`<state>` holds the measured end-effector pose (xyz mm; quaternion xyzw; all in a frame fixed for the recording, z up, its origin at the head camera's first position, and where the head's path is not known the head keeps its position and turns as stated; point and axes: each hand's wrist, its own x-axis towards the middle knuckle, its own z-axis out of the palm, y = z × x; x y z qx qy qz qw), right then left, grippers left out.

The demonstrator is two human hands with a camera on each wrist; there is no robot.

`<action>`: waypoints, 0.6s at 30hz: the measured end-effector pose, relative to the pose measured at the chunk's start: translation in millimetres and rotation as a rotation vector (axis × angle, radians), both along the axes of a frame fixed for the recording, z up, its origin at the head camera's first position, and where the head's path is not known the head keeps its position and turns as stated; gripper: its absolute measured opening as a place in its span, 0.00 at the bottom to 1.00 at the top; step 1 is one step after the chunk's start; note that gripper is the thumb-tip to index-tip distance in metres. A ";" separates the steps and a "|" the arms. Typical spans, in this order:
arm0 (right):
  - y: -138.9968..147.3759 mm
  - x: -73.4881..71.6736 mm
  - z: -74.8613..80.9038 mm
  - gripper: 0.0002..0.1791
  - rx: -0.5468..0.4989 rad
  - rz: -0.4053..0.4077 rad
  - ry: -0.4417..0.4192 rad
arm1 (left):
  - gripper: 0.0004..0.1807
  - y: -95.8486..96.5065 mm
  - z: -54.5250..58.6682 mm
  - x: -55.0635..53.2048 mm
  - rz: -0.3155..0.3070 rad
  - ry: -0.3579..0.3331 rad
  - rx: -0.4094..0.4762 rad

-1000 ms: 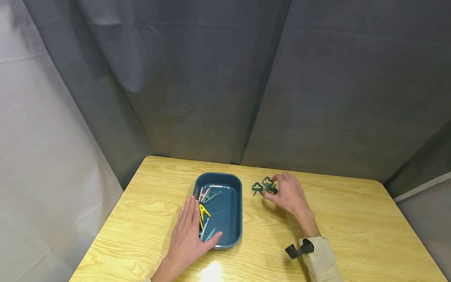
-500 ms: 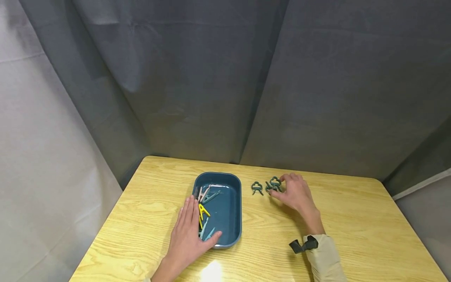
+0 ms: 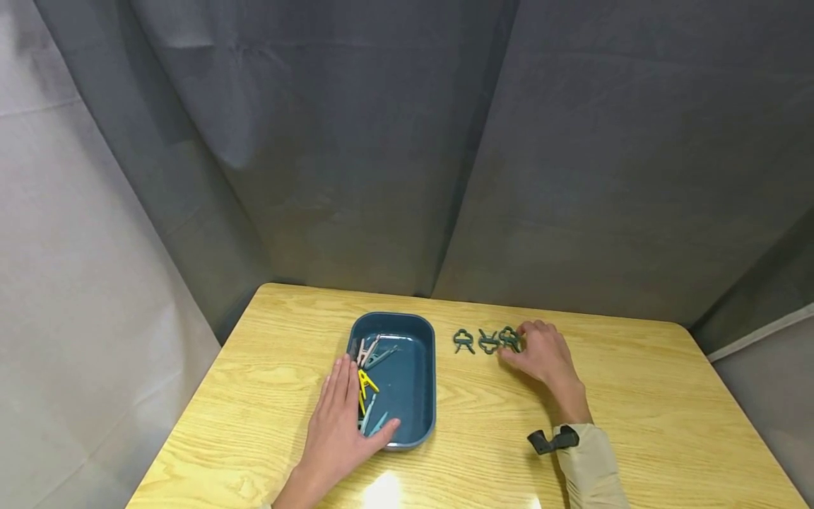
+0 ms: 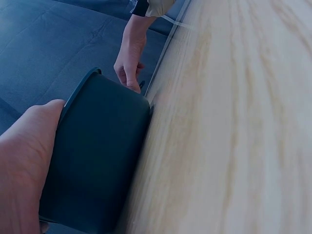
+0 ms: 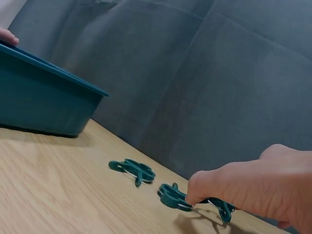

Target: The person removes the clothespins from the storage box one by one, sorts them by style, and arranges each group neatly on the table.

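Note:
My left hand (image 3: 337, 424) lies along the left side of a dark teal tub (image 3: 435, 382), its fingers straight against the rim and its thumb over the near end. Three dark green plant clips stand in a row right of the tub. The leftmost clip (image 3: 463, 341) lies apart, and the middle clip (image 3: 488, 342) faces the other way round. With thumb and fingertips my right hand (image 3: 540, 355) pinches the rightmost clip (image 3: 509, 337), close beside the middle one. In the right wrist view, my thumb partly hides the held clip (image 5: 224, 210).
Inside the tub, along its left side, are several clothespins: a pink clothespin (image 3: 364, 351), a yellow clothespin (image 3: 367, 382) and blue ones, partly covered by my left hand. A grey curtain (image 3: 381, 177) hangs behind the wooden table (image 3: 636, 396).
My right hand has moved right, carrying the pinched green clip past the middle one. The bunched clips now sit in a row. The left hand and tub have stayed put.

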<state>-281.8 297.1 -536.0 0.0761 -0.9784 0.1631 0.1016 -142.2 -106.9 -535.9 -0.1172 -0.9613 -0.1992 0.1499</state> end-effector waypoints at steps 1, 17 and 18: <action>1.4 -0.1 -1.5 0.34 0.002 -0.005 -0.006 | 0.68 -0.2 0.1 0.1 0.001 -0.003 0.000; 6.9 -1.5 -10.2 0.34 0.002 -0.028 -0.071 | 0.68 -1.2 -0.9 -1.1 0.003 -0.054 0.000; 7.1 -1.5 -10.1 0.34 0.000 -0.029 -0.072 | 0.68 -1.0 -0.7 -1.3 0.004 -0.053 -0.001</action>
